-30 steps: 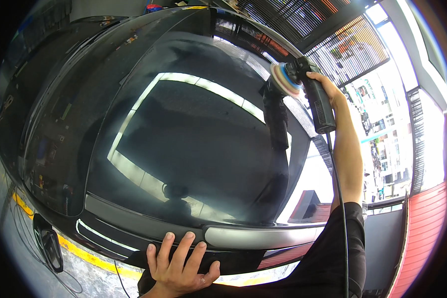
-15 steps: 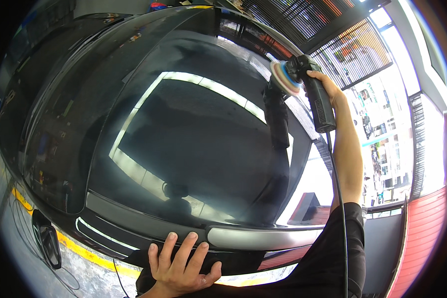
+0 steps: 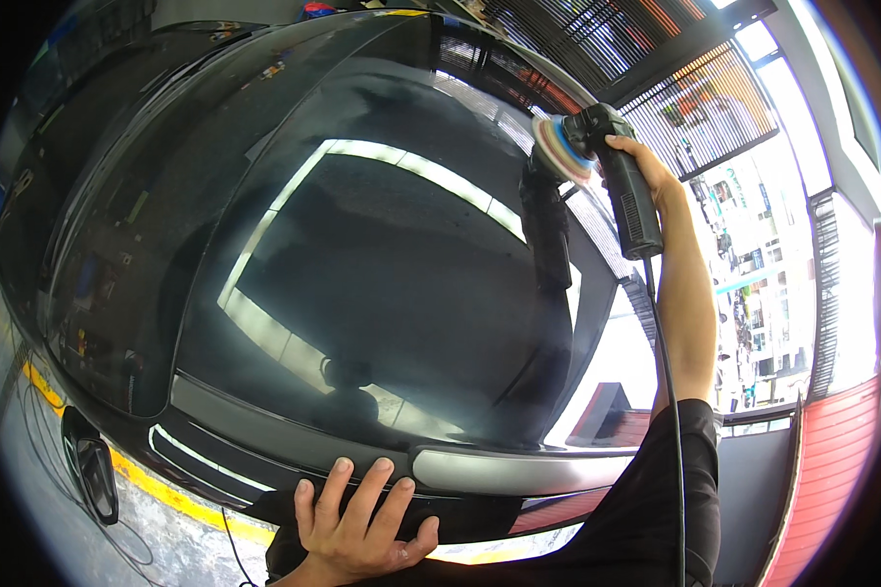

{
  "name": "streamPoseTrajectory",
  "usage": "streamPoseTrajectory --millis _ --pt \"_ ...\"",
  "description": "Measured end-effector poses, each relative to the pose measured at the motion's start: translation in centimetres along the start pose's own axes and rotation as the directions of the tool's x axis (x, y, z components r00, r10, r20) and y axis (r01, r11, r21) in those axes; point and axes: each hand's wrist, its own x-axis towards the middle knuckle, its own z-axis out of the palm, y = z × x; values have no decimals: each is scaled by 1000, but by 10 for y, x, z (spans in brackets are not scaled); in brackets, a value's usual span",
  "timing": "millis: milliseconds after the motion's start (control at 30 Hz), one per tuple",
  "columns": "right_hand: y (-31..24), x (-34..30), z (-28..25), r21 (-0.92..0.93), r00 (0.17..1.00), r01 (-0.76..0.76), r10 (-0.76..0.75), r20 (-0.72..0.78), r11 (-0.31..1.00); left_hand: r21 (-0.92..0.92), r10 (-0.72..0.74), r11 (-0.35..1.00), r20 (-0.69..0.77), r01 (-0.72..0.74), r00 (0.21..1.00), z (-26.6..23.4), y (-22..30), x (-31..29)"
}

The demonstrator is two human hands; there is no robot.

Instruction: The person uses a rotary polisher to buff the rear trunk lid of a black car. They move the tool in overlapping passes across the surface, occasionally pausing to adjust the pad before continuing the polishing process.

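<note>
Black polisher [image 3: 632, 213] in right hand [image 3: 653, 174]

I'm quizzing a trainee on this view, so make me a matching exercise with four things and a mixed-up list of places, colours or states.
Things:
1. Polisher
2. Left hand
3. Floor stripe
4. Cord

Places, colours or states:
A. Fingers spread at the near edge of the car
B. Yellow
C. Running down across the black sleeve
D. Gripped by the right hand

Pairs: 1-D, 2-A, 3-B, 4-C
</note>
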Motion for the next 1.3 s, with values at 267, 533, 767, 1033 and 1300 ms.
streamPoseTrajectory --millis 267,533,767,1033,1300 --pt "3 11 -5 -34 1000 -28 28 -5 999 4 -1 1000 -2 1 1000 2 -1 -2" --pt "-3 8 5 -23 1000 -31 31 -5 999 8 8 1000 -26 -8 1000 5 -3 -2" --pt "-12 10 10 -18 1000 -14 14 11 1000 20 -8 1000 17 8 1000 0 -2 -3" --pt "-22 16 14 -3 1000 -7 7 19 1000 9 0 1000 10 0 1000 -1 -1 -1" --pt "-24 20 16 16 999 -13 13 40 1000 6 9 1000 -31 -9 999 3 -2 1"
